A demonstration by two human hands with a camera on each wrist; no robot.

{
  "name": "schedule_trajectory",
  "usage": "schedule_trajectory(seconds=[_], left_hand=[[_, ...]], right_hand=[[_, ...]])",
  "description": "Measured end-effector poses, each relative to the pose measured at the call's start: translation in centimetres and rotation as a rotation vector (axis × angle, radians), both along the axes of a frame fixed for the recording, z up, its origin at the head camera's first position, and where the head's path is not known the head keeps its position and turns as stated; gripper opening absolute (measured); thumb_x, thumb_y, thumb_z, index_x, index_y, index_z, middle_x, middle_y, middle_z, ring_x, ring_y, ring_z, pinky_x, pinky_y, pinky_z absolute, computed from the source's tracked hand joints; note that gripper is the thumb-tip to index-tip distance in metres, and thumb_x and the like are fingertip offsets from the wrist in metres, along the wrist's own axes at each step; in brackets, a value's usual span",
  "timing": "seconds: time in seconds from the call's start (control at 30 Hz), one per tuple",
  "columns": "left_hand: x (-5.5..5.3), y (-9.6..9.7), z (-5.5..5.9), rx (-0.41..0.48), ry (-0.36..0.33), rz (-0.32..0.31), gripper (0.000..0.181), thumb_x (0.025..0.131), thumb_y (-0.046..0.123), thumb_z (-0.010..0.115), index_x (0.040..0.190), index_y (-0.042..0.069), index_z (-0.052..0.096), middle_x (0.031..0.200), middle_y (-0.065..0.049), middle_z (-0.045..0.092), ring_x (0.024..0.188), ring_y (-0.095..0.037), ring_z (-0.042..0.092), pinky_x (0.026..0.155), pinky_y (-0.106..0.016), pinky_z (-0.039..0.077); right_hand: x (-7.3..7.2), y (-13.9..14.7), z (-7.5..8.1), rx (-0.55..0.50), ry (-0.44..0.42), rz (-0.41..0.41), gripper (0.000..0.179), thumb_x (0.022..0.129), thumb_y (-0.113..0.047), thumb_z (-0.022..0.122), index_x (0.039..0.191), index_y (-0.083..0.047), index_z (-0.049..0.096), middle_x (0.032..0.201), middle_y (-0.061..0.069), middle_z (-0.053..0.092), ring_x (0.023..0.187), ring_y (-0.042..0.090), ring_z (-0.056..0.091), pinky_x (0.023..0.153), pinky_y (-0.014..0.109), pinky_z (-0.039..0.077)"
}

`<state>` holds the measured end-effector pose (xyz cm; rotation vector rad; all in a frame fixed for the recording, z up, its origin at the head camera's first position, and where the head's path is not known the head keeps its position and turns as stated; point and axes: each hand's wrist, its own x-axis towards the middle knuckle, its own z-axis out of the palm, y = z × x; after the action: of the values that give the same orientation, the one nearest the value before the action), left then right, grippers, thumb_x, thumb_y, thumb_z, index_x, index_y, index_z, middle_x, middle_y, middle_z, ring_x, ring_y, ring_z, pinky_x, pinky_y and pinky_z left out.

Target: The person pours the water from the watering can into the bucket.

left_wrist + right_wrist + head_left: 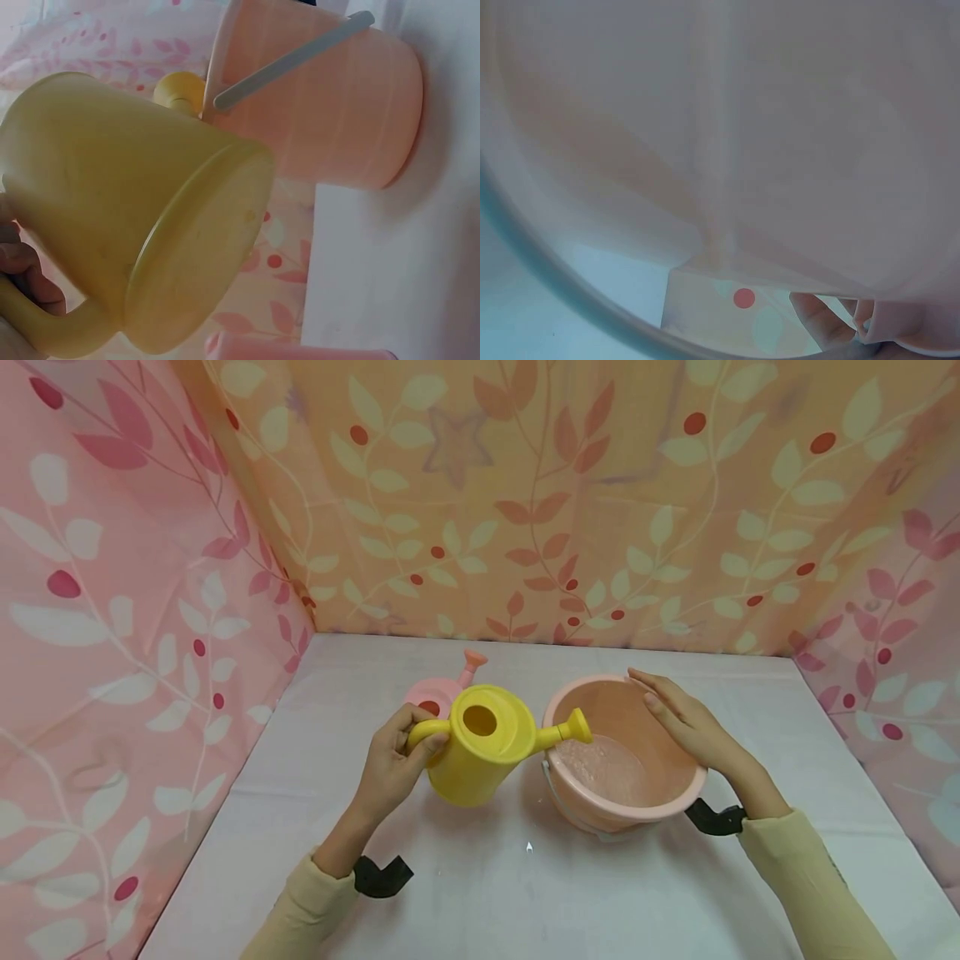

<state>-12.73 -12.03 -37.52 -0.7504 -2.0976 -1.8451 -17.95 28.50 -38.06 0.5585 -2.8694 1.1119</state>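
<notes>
My left hand [397,752] grips the handle of a yellow watering can [468,768], held off the table and tilted toward the right. Its spout reaches over the left rim of a pink bucket [600,810], and the spout's head overlaps the inside of the bucket in the head view. The bucket stands upright with a little clear water [611,768] at the bottom. On the bucket's right rim, my right hand [693,731] holds on, thumb on the inner side and fingers along the outside. The right wrist view shows the bucket's outer wall [780,150] close up, with fingertips past it.
Behind the yellow can stands a pink watering can [442,689], partly hidden, its spout pointing back right. A grey bucket handle [292,60] hangs down the bucket's side. Small water drops [528,847] lie on the white table [570,910]. Patterned cloth encloses the back and sides.
</notes>
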Motion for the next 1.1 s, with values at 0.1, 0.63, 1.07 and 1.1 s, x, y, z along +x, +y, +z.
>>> schedule_trajectory(seconds=[0.1, 0.63, 1.07, 1.1], left_hand=[[-0.1, 0.0, 0.2, -0.019, -0.011, 0.004, 0.013, 0.086, -0.003, 0.061, 0.095, 0.000, 0.053, 0.082, -0.006, 0.053, 0.071, -0.014, 0.047, 0.062, -0.021, 0.044], [-0.4, 0.2, 1.2, -0.057, -0.045, 0.027, 0.013, 0.083, -0.007, 0.062, 0.092, -0.002, 0.053, 0.081, -0.004, 0.052, 0.071, -0.012, 0.047, 0.063, -0.020, 0.043], [-0.5, 0.1, 1.5, -0.077, -0.026, 0.019, 0.012, 0.086, 0.002, 0.063, 0.095, 0.002, 0.055, 0.084, -0.006, 0.054, 0.071, -0.016, 0.048, 0.063, -0.022, 0.045], [-0.5, 0.1, 1.5, -0.078, -0.028, 0.017, 0.012, 0.086, 0.001, 0.063, 0.095, 0.002, 0.055, 0.084, -0.006, 0.054, 0.071, -0.015, 0.048, 0.063, -0.022, 0.045]], right_hand=[[0.0, 0.0, 0.0, 0.002, 0.001, -0.003, 0.044, 0.100, -0.025, 0.039, 0.144, -0.026, 0.032, 0.146, 0.006, 0.035, 0.135, 0.035, 0.029, 0.099, 0.065, 0.025], [0.0, 0.0, -0.1, -0.004, 0.000, 0.005, 0.044, 0.100, -0.024, 0.039, 0.144, -0.026, 0.032, 0.146, 0.005, 0.035, 0.135, 0.035, 0.029, 0.099, 0.065, 0.025], [0.1, -0.1, 0.1, -0.010, -0.001, 0.002, 0.044, 0.100, -0.024, 0.040, 0.143, -0.024, 0.033, 0.145, 0.006, 0.036, 0.134, 0.034, 0.030, 0.099, 0.064, 0.026], [0.1, -0.1, 0.2, -0.011, -0.001, 0.002, 0.044, 0.100, -0.024, 0.040, 0.143, -0.022, 0.033, 0.145, 0.006, 0.036, 0.134, 0.034, 0.030, 0.099, 0.064, 0.026]])
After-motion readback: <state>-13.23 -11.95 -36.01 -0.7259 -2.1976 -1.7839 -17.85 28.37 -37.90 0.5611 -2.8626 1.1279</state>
